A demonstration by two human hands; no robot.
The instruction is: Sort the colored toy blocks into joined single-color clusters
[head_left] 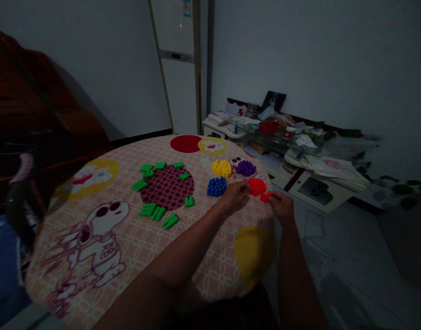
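The red pieces [257,186] are near the right edge of the tabletop [141,245], gathered in a tight cluster, and a few small red pieces [265,197] lie just in front of it. The two hands are apart, one at each side of the red. The right hand [282,205] has its fingertips at these small pieces and seems to touch them; I cannot tell if it grips. The left hand [236,196] is bent beside the cluster, and I cannot tell whether its fingers hold something.

The blue cluster [217,187] stands just beyond the left hand, the yellow cluster [222,168] is behind the blue one, and the purple cluster [246,168] is behind the red. Well to the left, green pieces [158,213] lie scattered around a dark checked circle [167,187] of the cloth. The left forearm [183,250] crosses in front and hides part of the cloth, which is pinkish and shows a cartoon dog [109,250].

Beyond stands a low cabinet [329,188] with papers, a red bowl [268,127] and a cup [289,132]. A tall white unit [179,87] stands at the wall, and wooden seating [55,105] is at the left. The room is dim.
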